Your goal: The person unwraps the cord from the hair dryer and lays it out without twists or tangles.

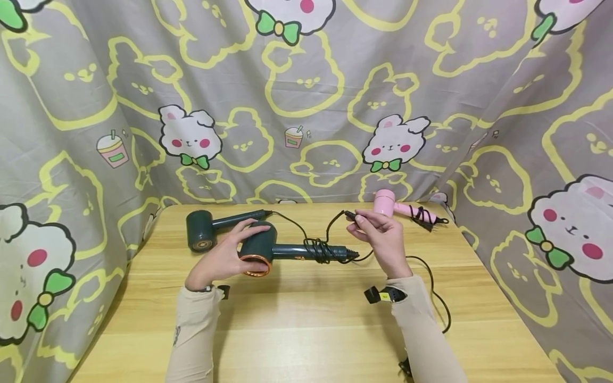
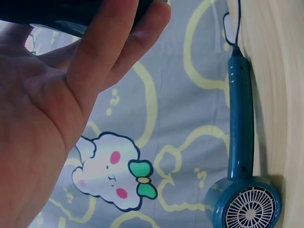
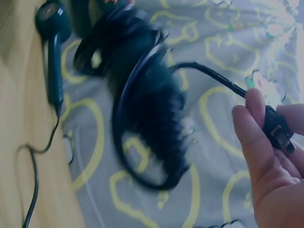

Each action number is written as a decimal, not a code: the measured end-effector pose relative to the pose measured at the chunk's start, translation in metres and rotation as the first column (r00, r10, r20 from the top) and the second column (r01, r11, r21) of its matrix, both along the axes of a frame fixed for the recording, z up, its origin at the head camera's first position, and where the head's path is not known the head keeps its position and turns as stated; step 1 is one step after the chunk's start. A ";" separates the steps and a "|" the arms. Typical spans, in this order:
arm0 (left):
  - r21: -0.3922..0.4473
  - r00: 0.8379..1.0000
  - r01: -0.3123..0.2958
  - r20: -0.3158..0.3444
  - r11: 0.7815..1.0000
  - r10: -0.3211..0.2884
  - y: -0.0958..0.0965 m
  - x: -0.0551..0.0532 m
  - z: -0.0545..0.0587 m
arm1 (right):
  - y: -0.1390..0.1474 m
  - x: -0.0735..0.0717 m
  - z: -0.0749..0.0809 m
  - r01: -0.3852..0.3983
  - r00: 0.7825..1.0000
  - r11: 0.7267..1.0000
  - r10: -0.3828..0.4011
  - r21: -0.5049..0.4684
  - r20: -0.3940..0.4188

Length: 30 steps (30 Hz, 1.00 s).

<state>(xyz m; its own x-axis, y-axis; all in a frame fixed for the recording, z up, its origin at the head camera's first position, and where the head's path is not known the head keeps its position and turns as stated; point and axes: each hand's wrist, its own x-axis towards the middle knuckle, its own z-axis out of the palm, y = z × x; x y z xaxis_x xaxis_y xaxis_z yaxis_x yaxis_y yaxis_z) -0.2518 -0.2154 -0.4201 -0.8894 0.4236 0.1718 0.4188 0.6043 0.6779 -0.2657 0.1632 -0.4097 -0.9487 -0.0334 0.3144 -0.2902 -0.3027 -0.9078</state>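
My left hand (image 1: pixel 222 260) grips a dark green hair dryer (image 1: pixel 258 239) by its head, fingers over the top and thumb at the copper-coloured ring. The dryer is held sideways above the table, handle pointing right. A black cord (image 1: pixel 318 251) is wound in several loops around the handle. My right hand (image 1: pixel 383 239) pinches the black plug (image 3: pixel 278 130) at that cord's end, between thumb and fingers; its metal prongs show in the right wrist view. A short length of cord runs from the plug to the loops. In the left wrist view only the held dryer's dark edge (image 2: pixel 52 16) shows.
A second dark green hair dryer (image 1: pixel 198 226) lies at the back left of the wooden table (image 1: pixel 297 330). Its loose cord (image 1: pixel 433 282) passes behind the held dryer to the right. A pink hair dryer (image 1: pixel 384 202) with wound cord lies back right. Patterned curtains (image 1: pixel 306 133) surround the table.
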 end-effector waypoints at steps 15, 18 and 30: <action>0.010 0.999 -0.033 0.016 0.999 0.033 -0.004 0.000 -0.001 | -0.010 0.035 0.026 -0.203 0.951 0.978 0.207 0.039 -0.228; 0.012 0.999 -0.045 0.009 0.999 0.045 -0.007 0.000 -0.001 | -0.008 0.039 0.029 -0.273 0.929 0.953 0.297 0.133 -0.222; 0.052 0.997 -0.080 -0.012 0.995 0.081 -0.017 0.000 -0.001 | 0.002 0.042 0.033 -0.481 0.856 0.776 0.516 0.408 0.028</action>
